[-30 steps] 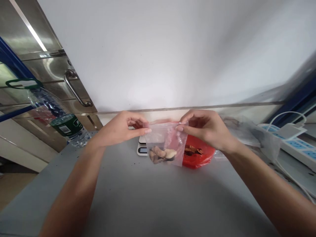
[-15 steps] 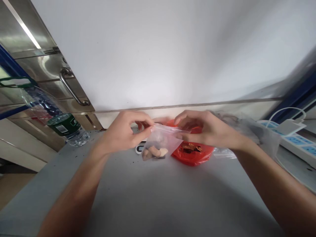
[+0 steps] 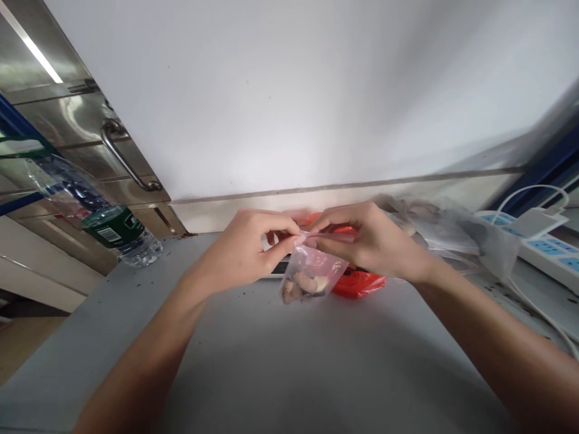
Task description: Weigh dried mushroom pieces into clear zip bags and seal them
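Note:
A small clear zip bag hangs in the air above the table, with several tan and brown dried pieces lying at its bottom. My left hand pinches the top left corner of the bag between thumb and fingertips. On the same top edge, close beside it, my right hand is closed with thumb and forefinger on the strip. Behind the bag sits a red plastic bag, partly covered by my right hand. A small flat device with a dark panel, perhaps a scale, shows in part behind my left hand.
A large plastic bottle with a green label stands at the left edge of the grey table. To the right are crumpled clear bags and a white power strip with a plugged-in charger and cable. A white wall rises behind.
My right hand has moved left along the bag's top edge, close to my left hand, and its fingers have closed on it. The bag and my left hand sit slightly further right.

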Available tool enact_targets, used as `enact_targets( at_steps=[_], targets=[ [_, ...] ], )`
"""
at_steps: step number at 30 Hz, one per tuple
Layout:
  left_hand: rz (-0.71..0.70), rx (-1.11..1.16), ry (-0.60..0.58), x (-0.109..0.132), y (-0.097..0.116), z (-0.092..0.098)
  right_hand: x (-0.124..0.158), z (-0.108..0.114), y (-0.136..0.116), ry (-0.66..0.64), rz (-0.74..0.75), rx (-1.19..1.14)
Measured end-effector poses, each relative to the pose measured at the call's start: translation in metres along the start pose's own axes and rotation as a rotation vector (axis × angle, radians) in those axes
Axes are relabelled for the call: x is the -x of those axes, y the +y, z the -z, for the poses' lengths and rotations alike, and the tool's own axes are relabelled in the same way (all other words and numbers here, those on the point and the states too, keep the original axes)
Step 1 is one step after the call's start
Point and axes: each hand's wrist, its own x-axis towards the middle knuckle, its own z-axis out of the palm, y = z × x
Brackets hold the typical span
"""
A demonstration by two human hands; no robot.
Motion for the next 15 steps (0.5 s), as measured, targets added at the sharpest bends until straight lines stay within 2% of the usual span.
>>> enact_targets(
  at_steps=[4,11,15],
  targets=[
    [-0.014,-0.003,-0.024,0.0010,-0.0017,-0.0010,0.0005,0.0001,-0.0049,-0.003,0.017,0.028],
    [-0.021,-0.034,-0.041,0.0021,-0.0058,0.0011,-0.0015,-0.0022,-0.0051,0.036,-0.053,-0.069],
    [-0.027,-0.048,-0.060,0.0024,-0.0048,0.0003,-0.0011,-0.0038,-0.0076,0.035,-0.061,-0.049]
  ],
)
